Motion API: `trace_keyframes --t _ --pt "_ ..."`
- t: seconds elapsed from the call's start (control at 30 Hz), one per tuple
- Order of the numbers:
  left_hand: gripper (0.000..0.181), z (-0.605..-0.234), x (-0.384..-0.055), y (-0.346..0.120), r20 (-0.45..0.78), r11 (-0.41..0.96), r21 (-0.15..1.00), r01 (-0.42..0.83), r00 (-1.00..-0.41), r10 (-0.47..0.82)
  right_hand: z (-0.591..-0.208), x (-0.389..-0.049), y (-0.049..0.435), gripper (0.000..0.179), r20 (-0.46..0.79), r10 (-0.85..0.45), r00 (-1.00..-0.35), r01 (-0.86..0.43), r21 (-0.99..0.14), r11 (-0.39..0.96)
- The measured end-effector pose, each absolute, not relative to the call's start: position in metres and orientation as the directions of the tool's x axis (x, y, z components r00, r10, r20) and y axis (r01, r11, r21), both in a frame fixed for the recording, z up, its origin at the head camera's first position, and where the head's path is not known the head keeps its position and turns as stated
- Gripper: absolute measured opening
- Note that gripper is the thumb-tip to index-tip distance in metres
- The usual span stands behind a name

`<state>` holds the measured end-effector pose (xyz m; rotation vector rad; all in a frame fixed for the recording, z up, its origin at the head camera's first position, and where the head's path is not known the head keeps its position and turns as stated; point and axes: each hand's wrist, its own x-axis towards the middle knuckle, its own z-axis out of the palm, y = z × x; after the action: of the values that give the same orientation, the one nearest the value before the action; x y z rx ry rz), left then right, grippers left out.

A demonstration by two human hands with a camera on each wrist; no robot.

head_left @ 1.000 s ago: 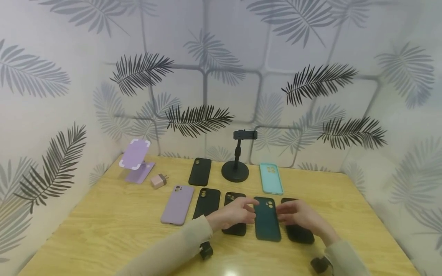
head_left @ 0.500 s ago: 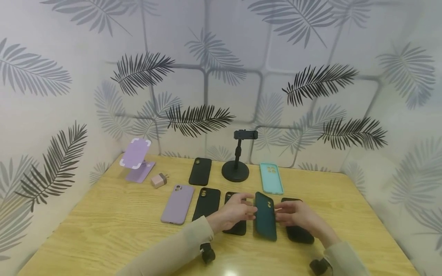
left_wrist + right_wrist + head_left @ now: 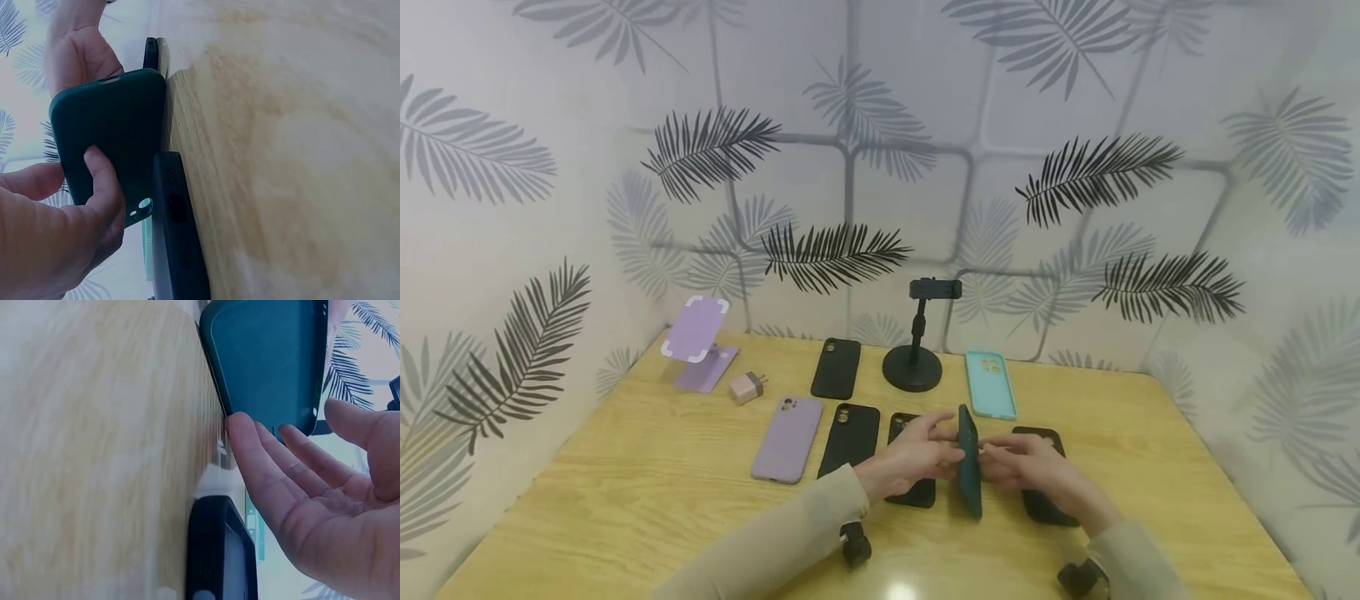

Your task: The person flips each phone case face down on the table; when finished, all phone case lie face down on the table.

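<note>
A dark green phone case [image 3: 968, 467] stands nearly upright on its long edge between my hands. In the left wrist view my left hand [image 3: 56, 231] has a bent digit against the case's back, and another goes past its upper edge; the tip of that one is hidden. My right hand [image 3: 325, 506] is on the inner side, its fingers fairly straight, fingertips right at the case's lower corner. Under my left hand lies a black phone case [image 3: 917, 493]; another black case [image 3: 1048, 504] is partly covered by my right hand.
To the left lie a purple case [image 3: 787, 442] and a black case [image 3: 852, 433]. Behind them are a purple phone stand [image 3: 696, 329], a pink charger plug [image 3: 747, 387], another black case [image 3: 837, 367], a black phone stand [image 3: 912, 367] and a light blue case [image 3: 991, 385].
The dark green case has turned from lying flat to standing almost upright, its right edge rising. My right hand has moved left with it; my left hand has shifted slightly right.
</note>
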<state>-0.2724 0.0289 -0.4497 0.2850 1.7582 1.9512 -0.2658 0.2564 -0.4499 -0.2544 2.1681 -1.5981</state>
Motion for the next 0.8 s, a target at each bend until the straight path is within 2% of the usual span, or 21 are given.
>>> trace_keyframes --t 0.27,0.53,0.8 --pt "0.062 -0.4483 -0.2721 0.0312 -0.165 -0.042 0.975 -0.217 -0.843 0.512 -0.4524 -0.2666 0.255 0.065 -0.236 -0.398 -0.886 0.128 -0.951 0.28" --pt "0.061 -0.4495 -0.2664 0.0375 -0.157 -0.049 0.974 -0.222 -0.811 0.564 -0.4511 -0.266 0.254 0.07 -0.245 -0.436 -0.866 0.169 -0.964 0.206" --pt "0.064 -0.4476 -0.266 0.0382 -0.2 0.007 0.971 -0.239 -0.795 0.573 -0.4502 -0.2663 0.2528 0.076 -0.262 -0.432 -0.863 0.186 -0.96 0.209"
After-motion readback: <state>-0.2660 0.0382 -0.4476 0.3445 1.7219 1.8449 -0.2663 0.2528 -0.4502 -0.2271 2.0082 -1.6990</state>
